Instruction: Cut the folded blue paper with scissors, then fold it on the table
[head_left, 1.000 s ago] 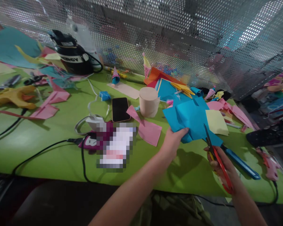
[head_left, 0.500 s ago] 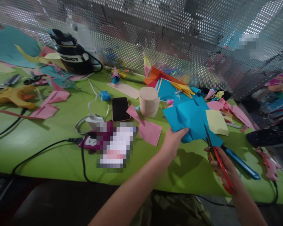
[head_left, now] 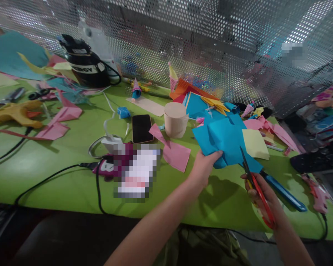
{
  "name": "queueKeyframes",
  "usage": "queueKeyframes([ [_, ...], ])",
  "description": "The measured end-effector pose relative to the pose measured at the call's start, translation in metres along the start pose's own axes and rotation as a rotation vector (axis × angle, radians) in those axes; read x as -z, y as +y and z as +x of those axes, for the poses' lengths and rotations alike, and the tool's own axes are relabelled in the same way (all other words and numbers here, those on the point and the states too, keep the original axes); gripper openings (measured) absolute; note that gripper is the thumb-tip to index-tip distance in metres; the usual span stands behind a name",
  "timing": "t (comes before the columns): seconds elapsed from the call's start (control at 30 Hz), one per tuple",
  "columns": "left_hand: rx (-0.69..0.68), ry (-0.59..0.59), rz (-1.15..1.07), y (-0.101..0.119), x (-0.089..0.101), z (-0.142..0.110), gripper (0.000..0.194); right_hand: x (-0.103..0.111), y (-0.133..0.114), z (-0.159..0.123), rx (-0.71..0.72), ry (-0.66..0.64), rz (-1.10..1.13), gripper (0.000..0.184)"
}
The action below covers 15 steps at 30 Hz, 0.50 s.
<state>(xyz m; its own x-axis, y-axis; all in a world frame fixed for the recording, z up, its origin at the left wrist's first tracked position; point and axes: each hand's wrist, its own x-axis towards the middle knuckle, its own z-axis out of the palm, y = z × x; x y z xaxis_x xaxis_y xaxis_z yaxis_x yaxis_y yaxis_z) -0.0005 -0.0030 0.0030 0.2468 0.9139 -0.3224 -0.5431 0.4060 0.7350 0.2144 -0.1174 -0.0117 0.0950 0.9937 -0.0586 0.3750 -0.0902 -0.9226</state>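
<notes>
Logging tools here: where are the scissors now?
Right of centre in the head view, the scissors are in the right hand, blades at the blue paper.

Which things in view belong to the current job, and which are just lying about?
In the job: left hand, holding blue paper; right hand, holding scissors.

Apparently just lying about: yellow glue gun, pink glue gun, dark phone, beige cylinder, blue-handled tool.
</notes>
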Motion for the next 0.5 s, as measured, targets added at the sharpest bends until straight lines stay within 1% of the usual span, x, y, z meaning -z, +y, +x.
queueKeyframes([
  [0.13, -0.010, -0.008, 0.007, -0.0010, 0.0001, 0.0002, 0.056, -0.0007, -0.0003, 0.0005, -0.022, 0.020, 0.035, 0.040],
  [0.3, -0.007, -0.008, 0.004, -0.0023, 0.0007, 0.0012, 0.059, 0.0009, 0.0052, 0.0013, -0.023, -0.006, 0.016, 0.038],
  [0.5, -0.006, -0.010, 0.003, -0.0027, 0.0019, 0.0015, 0.061, 0.0003, 0.0019, 0.0009, -0.026, 0.030, 0.019, 0.040],
])
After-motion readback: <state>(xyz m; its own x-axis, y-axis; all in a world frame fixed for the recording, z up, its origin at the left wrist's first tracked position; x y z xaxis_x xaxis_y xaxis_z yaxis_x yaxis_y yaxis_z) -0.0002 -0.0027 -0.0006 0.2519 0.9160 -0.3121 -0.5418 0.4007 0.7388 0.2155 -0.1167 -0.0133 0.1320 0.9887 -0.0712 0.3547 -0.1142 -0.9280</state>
